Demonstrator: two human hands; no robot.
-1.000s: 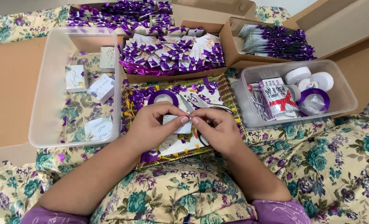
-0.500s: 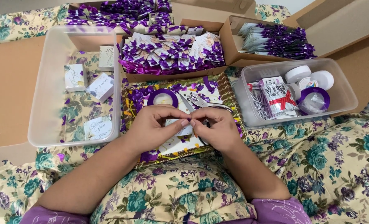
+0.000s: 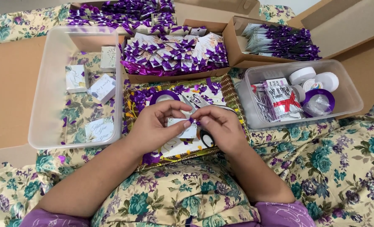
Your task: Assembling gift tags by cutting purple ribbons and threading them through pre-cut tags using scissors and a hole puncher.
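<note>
My left hand [image 3: 155,126] and right hand [image 3: 220,126] hid most of the small white paper card [image 3: 182,128]. It lay lengthwise left to right, both hands' fingertips pinching a tiny purple ribbon bit [image 3: 191,120] at its top edge.

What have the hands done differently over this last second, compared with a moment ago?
Very little. The left hand and right hand still pinch the small white card and its bit of purple ribbon between their fingertips; only the fingers shifted slightly. The clear tubs and the boxes of finished bows stayed put.
</note>
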